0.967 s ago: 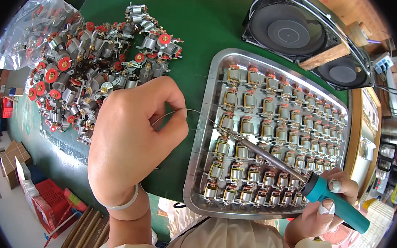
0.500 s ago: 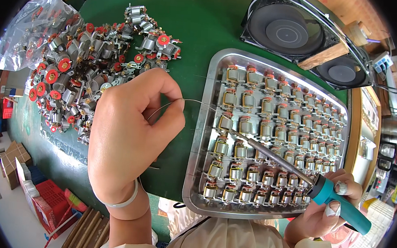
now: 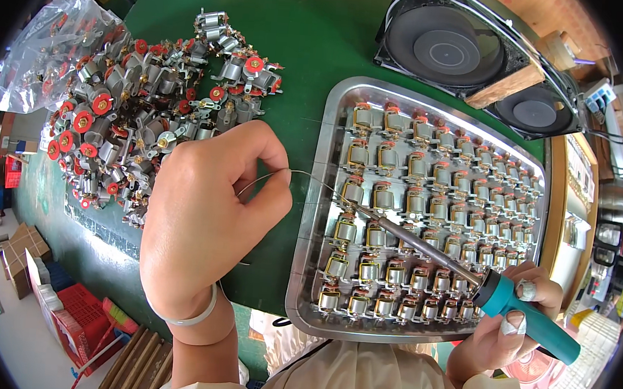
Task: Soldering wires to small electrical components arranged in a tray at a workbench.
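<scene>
My left hand (image 3: 212, 216) pinches a thin solder wire (image 3: 314, 176) between thumb and forefinger, beside the tray's left edge. The wire bows to the right over the rim, its end near the iron's tip. My right hand (image 3: 516, 310) is wrapped round the teal handle of a soldering iron (image 3: 430, 248), some fingertips covered in white. The iron slants up to the left, its tip at a small metal coil part (image 3: 352, 190) in the leftmost column. Rows of such parts fill the metal tray (image 3: 305, 227); whether the tip touches one cannot be made out.
A large heap of metal parts with red discs (image 3: 144, 103) covers the left of the green table (image 3: 309, 21), partly in a clear plastic bag (image 3: 39, 67). Two black fans (image 3: 444, 52) stand beyond the tray. A red crate (image 3: 79, 315) sits at lower left.
The iron's tip has shifted slightly left and the handle a little left and up. My left hand has moved slightly down and right, bringing the wire end to the tip.
</scene>
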### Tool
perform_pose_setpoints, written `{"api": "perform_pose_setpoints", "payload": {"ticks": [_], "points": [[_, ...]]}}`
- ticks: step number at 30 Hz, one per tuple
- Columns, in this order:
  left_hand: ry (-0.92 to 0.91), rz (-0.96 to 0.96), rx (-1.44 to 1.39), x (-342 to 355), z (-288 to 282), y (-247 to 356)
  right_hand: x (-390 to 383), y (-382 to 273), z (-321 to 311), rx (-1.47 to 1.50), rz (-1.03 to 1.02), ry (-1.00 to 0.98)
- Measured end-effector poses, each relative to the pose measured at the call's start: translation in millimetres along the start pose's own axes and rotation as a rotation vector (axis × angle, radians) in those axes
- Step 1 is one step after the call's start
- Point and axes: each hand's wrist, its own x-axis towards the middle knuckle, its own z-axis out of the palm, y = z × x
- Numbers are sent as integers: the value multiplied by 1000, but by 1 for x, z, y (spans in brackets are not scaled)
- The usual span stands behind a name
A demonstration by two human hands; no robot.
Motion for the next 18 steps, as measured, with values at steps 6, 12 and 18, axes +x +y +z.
{"api": "perform_pose_setpoints", "payload": {"ticks": [6,12,18], "points": [[-9,13,8,-1,-1,0,0,-2,2,-12,19,-12],[-7,30,-8,-1,-1,-1,-1,-1,2,3,45,-13],[24,3,-49,0,-1,-4,-3,3,0,62,5,12]]}}
